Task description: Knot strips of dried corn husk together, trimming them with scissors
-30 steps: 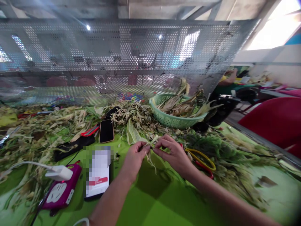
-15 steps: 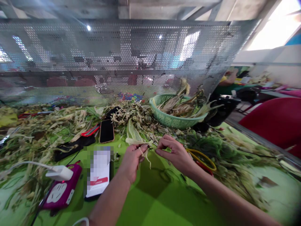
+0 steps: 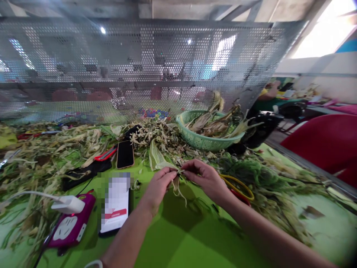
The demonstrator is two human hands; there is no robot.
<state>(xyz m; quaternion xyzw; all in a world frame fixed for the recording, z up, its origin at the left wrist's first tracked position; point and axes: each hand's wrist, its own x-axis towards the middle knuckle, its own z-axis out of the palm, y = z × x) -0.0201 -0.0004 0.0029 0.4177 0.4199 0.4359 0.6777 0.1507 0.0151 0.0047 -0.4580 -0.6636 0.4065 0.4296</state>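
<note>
The surface (image 3: pixel 178 238) is coloured bright green, the basket (image 3: pixel 203 141) pale green with latticed holes. The husk strip (image 3: pixel 176 184) is seen as pale tan, the power strip (image 3: pixel 69 229) magenta and white.

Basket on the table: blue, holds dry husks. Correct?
No. The head view shows the basket is green, not blue. It is on the table and holds dry husks.

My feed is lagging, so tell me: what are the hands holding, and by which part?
Both hold one thin pale dried husk strip: the left hand and right hand pinch its upper end between fingertips; its loose tail hangs below.
</note>
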